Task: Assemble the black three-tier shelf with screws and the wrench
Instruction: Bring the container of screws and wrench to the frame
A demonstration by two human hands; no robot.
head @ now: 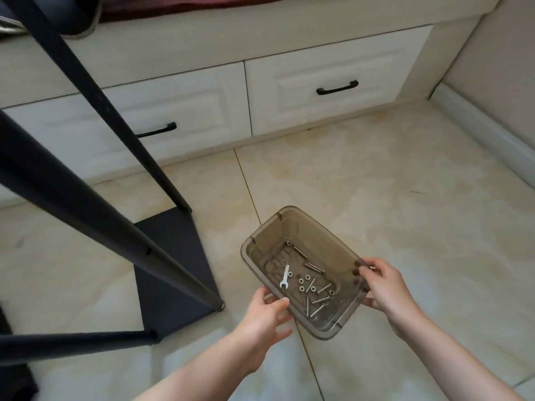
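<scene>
We hold a see-through brown plastic box (292, 227) in both hands, a bit below the middle of our view, at about 5 o'clock. It is up above the tiled floor (376, 169).

Inside the box, on its bottom, lies a small silver wrench (285, 276) at the 9 o'clock side. Just beside it, toward 3 o'clock, lie long silver screws (315, 306) and little round washers or nuts (304, 280), all loose and mixed up.

Our left hand (262, 319) is at the box's 7 o'clock corner. Its thumb lies on the rim and its fingers reach under the box, a little bent. Our right hand (385, 285) holds the 3 o'clock edge. Its fingers curl over the rim and its thumb is below the edge.

The black shelf (173, 261) stands at 9 o'clock from the box, well apart from it. We see its flat bottom board on the floor and long black poles (95, 94) going up from its corners. One pole has a small hole in it.

At 12 o'clock, past the floor, are white drawers (333, 62) with black handles (337, 88). A pale wall with a baseboard (486, 128) runs along at 2 o'clock.
</scene>
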